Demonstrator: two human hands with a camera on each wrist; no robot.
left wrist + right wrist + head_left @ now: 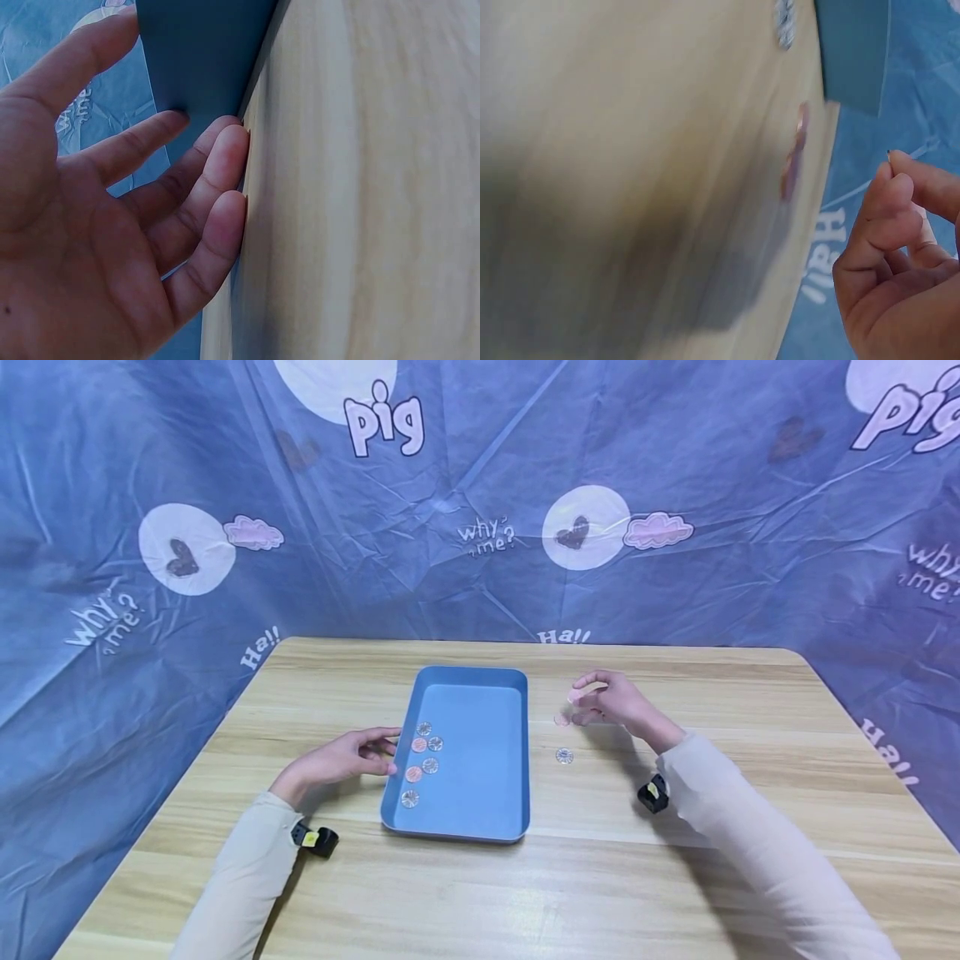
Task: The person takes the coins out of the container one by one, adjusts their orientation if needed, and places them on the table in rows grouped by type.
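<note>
Near the blue tray's right side my right hand (609, 700) pinches a small pinkish coin (574, 696) between thumb and index finger. In the right wrist view only a thin edge of it shows at the fingertips (900, 161). Beneath it, copper-coloured metal (793, 154) lies on the wood, beside a silver coin (564, 756). My left hand (341, 758) rests at the left wall of the tray (468, 837), thumb at the rim and fingers loosely bent against the outside. Several silver and copper-coloured coins (430, 766) lie inside, along the left.
The wooden table (450, 902) carries the tray near its middle. A printed blue cloth (480, 585) hangs behind the far edge and down the sides. Each wrist wears a black camera mount, one by the left sleeve (315, 839), the other by the right sleeve (652, 793).
</note>
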